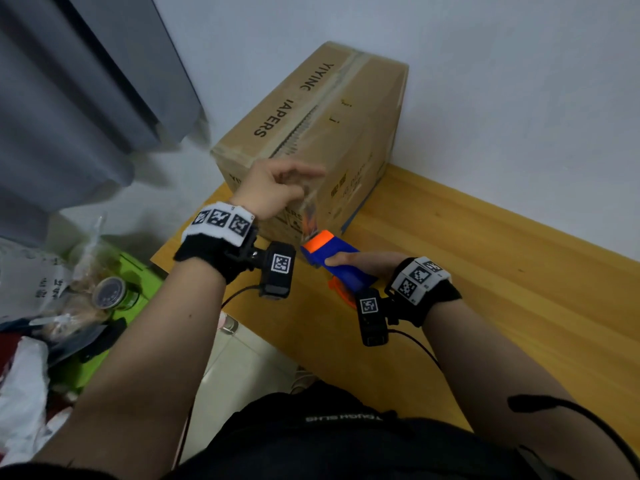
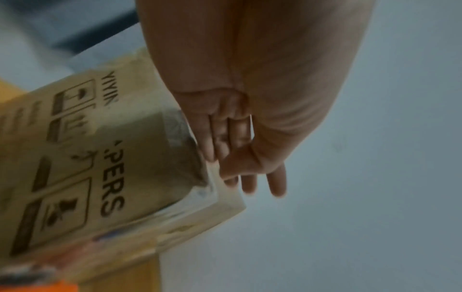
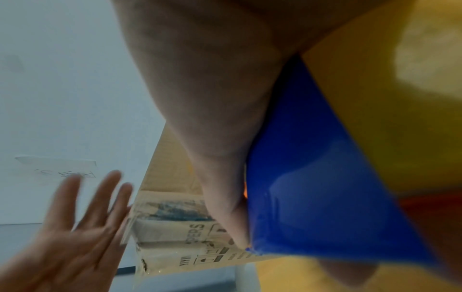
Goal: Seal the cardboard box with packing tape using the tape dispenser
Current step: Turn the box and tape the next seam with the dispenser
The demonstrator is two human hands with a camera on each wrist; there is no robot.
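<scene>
- Cardboard box (image 1: 311, 133) sits on the wooden table (image 1: 485, 271), close to the white wall (image 1: 485, 81), its top seam carrying tape.
- Right hand (image 1: 367, 268) grips the blue and orange tape dispenser (image 1: 332, 258), fingers wrapped round its body, its orange front just at the box's near face.
- Left hand (image 1: 277, 192) is up at the box's near top edge, fingers spread and straight, holding nothing; whether they touch the cardboard cannot be told through the blur.
- Grey curtain (image 1: 69, 98) hangs at the left.
</scene>
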